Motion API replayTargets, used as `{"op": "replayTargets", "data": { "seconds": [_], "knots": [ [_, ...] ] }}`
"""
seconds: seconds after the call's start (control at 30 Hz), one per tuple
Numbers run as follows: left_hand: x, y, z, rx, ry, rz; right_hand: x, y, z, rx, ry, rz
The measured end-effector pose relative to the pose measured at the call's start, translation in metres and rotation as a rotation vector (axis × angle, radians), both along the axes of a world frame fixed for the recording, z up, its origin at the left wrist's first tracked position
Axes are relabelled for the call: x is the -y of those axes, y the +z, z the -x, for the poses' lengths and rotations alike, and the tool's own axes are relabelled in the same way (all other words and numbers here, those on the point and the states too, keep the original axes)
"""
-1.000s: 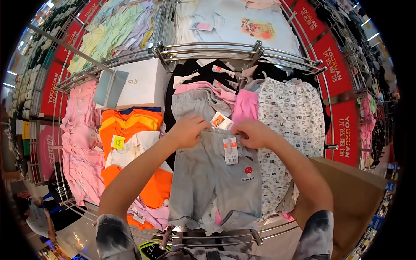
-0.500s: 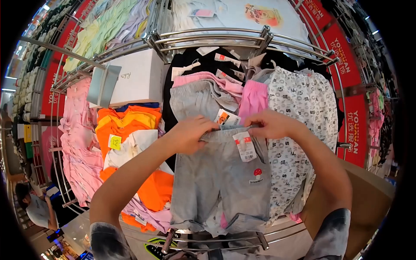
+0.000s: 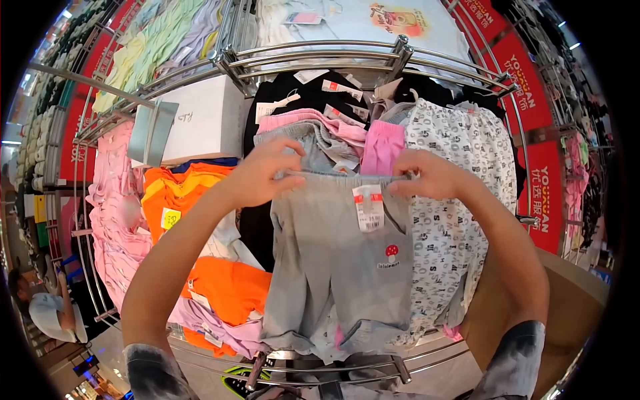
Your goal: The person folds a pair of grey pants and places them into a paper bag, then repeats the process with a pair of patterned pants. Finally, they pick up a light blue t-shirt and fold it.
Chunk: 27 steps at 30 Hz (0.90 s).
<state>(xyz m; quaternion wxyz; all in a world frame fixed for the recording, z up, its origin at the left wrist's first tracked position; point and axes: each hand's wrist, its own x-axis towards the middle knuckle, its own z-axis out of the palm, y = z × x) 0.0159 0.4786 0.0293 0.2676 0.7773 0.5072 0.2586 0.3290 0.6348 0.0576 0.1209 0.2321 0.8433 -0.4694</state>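
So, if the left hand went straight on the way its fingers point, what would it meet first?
Probably the bunched grey garment behind the spread grey trousers; how high the left hand sits above it is unclear.

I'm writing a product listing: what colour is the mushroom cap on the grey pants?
The mushroom cap is red with pale spots, seen best in the head view.

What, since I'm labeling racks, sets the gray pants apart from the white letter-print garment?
The gray pants show one red mushroom; the white letter-print garment is patterned all over. The right hand grips the gray pants' waistband, while the white letter-print garment is ungripped. Both lie on the rack.
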Motion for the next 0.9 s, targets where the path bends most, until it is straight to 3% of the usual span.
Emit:
{"op": "replayTargets", "data": {
  "seconds": [0.07, 0.2, 0.27, 0.5, 0.63, 0.73, 0.83, 0.9],
  "knots": [
    [-0.004, 0.000, 0.007, -0.056, 0.032, -0.118, -0.005, -0.006, -0.002, -0.117, -0.004, -0.151],
    [-0.011, 0.000, 0.002, -0.013, 0.233, 0.233, -0.018, -0.011, 0.002, -0.167, -0.035, -0.455],
    [-0.021, -0.002, -0.009, 0.001, 0.345, 0.352, -0.026, -0.017, 0.009, -0.096, -0.063, -0.440],
    [-0.038, -0.019, -0.023, 0.248, 0.265, 0.381, -0.012, -0.020, 0.024, -0.195, 0.033, -0.438],
    [-0.034, -0.025, -0.013, 0.324, 0.181, 0.471, 0.004, -0.022, 0.023, 0.026, -0.059, -0.702],
    [-0.029, -0.017, -0.010, 0.319, 0.146, 0.641, 0.015, -0.019, 0.027, -0.192, -0.133, -0.687],
    [-0.028, -0.012, -0.007, 0.273, 0.149, 0.672, 0.010, -0.027, 0.032, -0.329, -0.033, -0.622],
    [-0.026, -0.011, -0.003, 0.234, 0.188, 0.648, 0.005, -0.023, 0.033, -0.246, 0.031, -0.649]
  ]
}}
